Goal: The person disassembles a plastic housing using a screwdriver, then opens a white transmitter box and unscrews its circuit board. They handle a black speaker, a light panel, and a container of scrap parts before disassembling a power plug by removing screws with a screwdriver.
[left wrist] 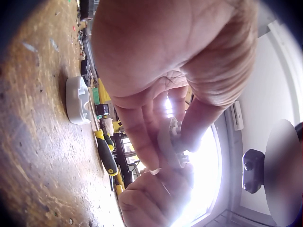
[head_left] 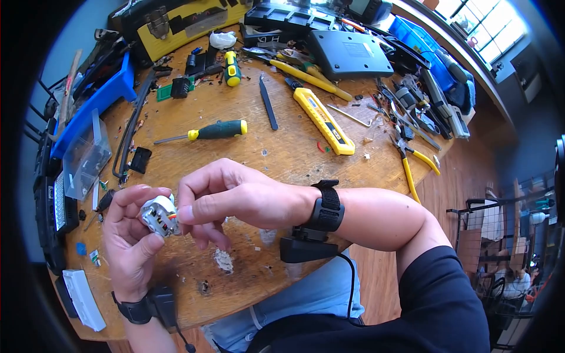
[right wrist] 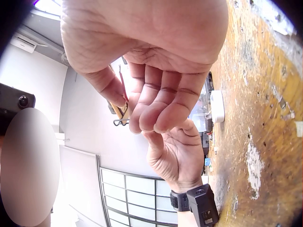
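My left hand (head_left: 130,235) holds a small white plastic housing (head_left: 158,219) between thumb and fingers, its open side showing metal contacts and inner parts. Red and yellow wires (head_left: 172,216) show at its right edge. Close against that edge, my right hand (head_left: 235,197) pinches the wires with thumb and forefinger. In the right wrist view a thin red wire (right wrist: 124,87) runs up past the thumb, and the other fingers are curled. A bent metal clip (right wrist: 121,122) shows below the thumb tip. On the table, a white plastic cover (left wrist: 75,100) stands apart from the hands in the left wrist view.
Beyond the hands lie a screwdriver (head_left: 219,130), black tweezers (head_left: 268,103) and a yellow utility knife (head_left: 323,122). Yellow-handled pliers (head_left: 409,162) lie at the right edge. A clear plastic box (head_left: 88,159) and a blue bin (head_left: 97,103) stand left. A toolbox (head_left: 188,29) is at the back.
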`<state>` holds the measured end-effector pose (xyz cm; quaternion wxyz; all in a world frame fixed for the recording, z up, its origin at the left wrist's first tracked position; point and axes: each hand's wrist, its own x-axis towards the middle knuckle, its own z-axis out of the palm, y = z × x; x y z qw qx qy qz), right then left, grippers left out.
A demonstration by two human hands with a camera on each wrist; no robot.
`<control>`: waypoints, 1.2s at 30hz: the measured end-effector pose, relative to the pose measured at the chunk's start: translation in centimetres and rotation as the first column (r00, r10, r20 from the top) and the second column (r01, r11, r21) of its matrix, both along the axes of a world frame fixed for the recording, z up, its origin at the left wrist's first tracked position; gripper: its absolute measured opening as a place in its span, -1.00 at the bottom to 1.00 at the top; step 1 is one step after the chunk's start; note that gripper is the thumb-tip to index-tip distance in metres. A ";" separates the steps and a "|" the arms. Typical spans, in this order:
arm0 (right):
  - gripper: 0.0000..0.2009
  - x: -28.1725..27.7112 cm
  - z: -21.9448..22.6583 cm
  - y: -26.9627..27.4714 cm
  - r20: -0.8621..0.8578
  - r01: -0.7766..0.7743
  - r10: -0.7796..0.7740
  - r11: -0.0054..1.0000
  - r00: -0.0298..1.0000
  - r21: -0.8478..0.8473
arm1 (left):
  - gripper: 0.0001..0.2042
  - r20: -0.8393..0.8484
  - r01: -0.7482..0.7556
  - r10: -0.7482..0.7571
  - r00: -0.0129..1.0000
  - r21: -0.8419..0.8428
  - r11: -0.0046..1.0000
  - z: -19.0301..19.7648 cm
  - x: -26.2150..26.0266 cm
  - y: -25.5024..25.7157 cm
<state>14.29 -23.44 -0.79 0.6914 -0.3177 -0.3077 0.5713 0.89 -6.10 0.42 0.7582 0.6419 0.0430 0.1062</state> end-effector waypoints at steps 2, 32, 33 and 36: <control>-0.85 0.1 0.0 0.0 0.010 -0.010 0.010 1.000 1.000 0.006 | -0.36 -0.012 -0.005 0.005 1.000 -0.001 1.000 0.0 0.0 0.0; -0.81 0.1 0.2 -0.2 0.087 0.026 -0.020 0.997 0.996 -0.070 | -0.40 0.157 0.018 0.000 0.988 -0.111 0.994 0.2 0.6 0.0; -0.81 0.1 0.2 -0.2 0.085 0.027 -0.021 0.997 0.996 -0.071 | -0.41 0.170 0.029 -0.009 0.985 -0.114 0.993 0.2 0.6 0.0; -0.81 0.2 0.1 -0.1 0.085 0.022 -0.015 0.997 0.996 -0.075 | -0.42 0.185 0.046 -0.024 0.982 -0.114 0.992 0.1 0.6 0.1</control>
